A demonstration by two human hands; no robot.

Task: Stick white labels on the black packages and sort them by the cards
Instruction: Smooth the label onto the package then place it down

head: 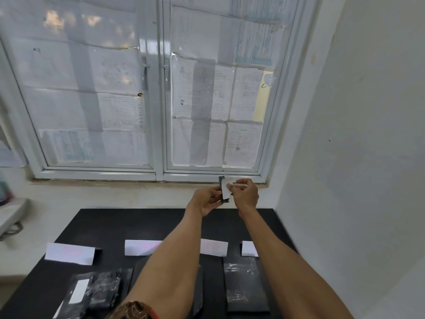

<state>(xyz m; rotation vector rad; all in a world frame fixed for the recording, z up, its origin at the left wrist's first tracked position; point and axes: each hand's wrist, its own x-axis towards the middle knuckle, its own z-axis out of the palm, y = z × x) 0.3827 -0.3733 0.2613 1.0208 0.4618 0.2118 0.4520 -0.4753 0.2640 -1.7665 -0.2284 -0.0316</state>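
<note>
Head view shows both arms stretched out over the black table [115, 226], hands raised near the window sill [138, 180]. The left hand [208, 200] pinches a small black package [222, 184] upright by its edge, while the right hand [245, 194] has thumb and fingertips closed on a white label [227, 188] that lies partly against the package face. Whether the label is already stuck down or only touching is too small to tell. From here the likeliest fault, as I judge it, is a crooked or creased label: the package is held in the air with nothing behind it, so pressing could bend it and trap a fold. The adhesive could also cling to the fingertips and lift the label away again. A loose pinch might let the package drop onto the table. Below, four white cards [70, 253] stand in a row with labelled packages [246, 284] in front of some; their pink writing is blurred, and the arms cover parts of two, so a sorting mistake is possible.
</note>
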